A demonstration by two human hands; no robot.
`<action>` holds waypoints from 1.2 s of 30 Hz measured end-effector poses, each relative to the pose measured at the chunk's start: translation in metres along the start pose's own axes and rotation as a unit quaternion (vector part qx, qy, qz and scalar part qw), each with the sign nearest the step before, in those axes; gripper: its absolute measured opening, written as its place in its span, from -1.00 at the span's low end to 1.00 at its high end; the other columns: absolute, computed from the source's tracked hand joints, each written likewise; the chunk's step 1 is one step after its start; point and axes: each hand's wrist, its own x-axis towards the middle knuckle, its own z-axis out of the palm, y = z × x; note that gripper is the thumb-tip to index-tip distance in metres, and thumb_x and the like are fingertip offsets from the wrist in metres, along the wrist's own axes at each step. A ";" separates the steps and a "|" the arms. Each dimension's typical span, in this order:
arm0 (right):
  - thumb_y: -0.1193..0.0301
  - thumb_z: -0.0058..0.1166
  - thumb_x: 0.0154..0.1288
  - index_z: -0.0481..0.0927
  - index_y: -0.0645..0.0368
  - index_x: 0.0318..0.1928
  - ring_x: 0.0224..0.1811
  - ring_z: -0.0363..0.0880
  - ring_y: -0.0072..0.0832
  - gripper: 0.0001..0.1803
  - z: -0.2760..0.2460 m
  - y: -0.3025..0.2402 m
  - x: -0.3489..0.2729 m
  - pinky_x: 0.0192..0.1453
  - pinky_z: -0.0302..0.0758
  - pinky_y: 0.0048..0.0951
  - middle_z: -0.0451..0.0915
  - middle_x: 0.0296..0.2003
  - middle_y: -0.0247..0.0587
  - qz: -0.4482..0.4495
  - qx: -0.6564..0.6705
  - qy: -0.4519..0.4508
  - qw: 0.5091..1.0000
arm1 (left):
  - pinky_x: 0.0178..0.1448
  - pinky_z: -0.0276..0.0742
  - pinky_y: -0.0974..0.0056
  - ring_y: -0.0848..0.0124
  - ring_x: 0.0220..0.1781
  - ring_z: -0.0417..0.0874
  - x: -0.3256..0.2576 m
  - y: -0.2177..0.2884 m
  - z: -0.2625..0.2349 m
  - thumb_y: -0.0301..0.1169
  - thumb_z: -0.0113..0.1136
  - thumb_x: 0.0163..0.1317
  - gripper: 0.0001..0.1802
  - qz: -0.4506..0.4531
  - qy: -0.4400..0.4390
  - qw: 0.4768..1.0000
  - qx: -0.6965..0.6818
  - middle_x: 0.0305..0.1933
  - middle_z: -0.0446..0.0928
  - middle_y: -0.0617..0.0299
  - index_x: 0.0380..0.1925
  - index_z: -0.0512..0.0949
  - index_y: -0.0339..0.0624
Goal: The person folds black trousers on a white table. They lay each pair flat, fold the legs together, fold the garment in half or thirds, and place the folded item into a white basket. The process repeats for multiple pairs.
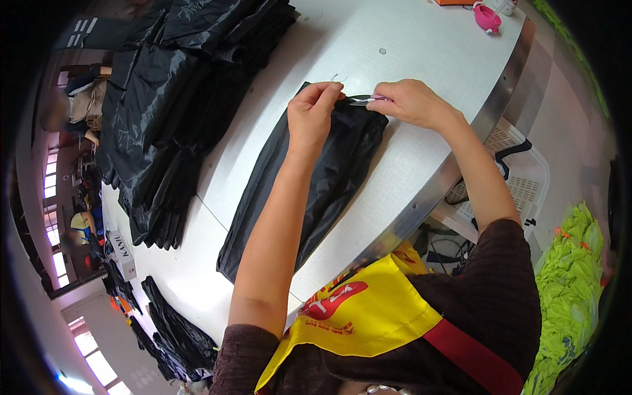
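A long black garment piece (309, 178), smooth and slightly shiny, lies lengthwise on the white table before me. My left hand (313, 112) is closed at its far edge, thumb and forefinger pinching the cloth. My right hand (415, 104) is wrapped round a small pair of thread snips (362, 102), whose metal blades point left at the same edge, close to my left fingertips. Whether the blades are cutting anything is too small to tell. Loose bits of thread (338, 77) lie just beyond my left fingers. My left forearm covers part of the cloth.
A tall pile of black garments (178, 112) stands on the table (349, 39) at left. A pink object (487, 18) sits at the far right corner. Beyond the table's metal edge are a white plastic basket (526, 174) and lime-green garments (573, 270). People work at far left.
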 end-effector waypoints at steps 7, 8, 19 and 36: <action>0.00 -0.13 0.31 0.54 0.19 -0.34 -0.44 0.55 -0.14 -0.53 0.014 0.025 0.022 -0.30 0.45 -0.21 0.58 -0.50 -0.07 0.107 -0.041 0.122 0.986 | -0.29 0.35 0.48 0.56 -0.36 0.47 -0.019 0.002 -0.001 -0.33 0.19 0.19 -0.81 0.009 -0.060 0.998 -0.034 -0.32 0.61 0.23 -0.28 0.60 -0.21; 0.01 -0.14 0.31 0.54 0.19 -0.32 -0.43 0.55 -0.12 -0.53 0.014 0.039 0.023 -0.29 0.46 -0.18 0.59 -0.49 -0.07 0.155 -0.029 0.155 0.975 | -0.26 0.39 0.46 0.55 -0.34 0.50 -0.033 0.000 -0.001 -0.34 0.19 0.19 -0.82 0.011 -0.085 0.995 -0.050 -0.31 0.61 0.23 -0.29 0.60 -0.20; 0.12 -0.03 0.26 0.50 0.27 -0.08 -0.18 0.54 -0.10 -0.55 0.003 0.096 0.002 -0.12 0.45 -0.18 0.57 -0.29 0.02 0.124 -0.296 0.300 0.898 | 0.04 0.48 0.17 0.10 -0.07 0.56 -0.180 -0.027 0.047 -0.50 0.25 -0.02 -0.42 0.245 -0.380 0.854 0.256 -0.06 0.53 0.04 0.09 0.40 -0.16; -0.22 -0.17 0.19 0.19 0.11 0.30 0.39 -0.02 -0.19 -0.16 0.157 -0.093 0.019 0.36 -0.15 0.04 0.11 0.33 -0.10 -0.029 -0.343 0.070 0.936 | 0.40 -0.18 -0.12 0.21 0.44 0.03 -0.324 -0.188 -0.289 0.03 -0.26 0.34 -0.39 -0.193 0.280 0.716 0.609 0.40 0.10 0.16 0.30 0.17 0.01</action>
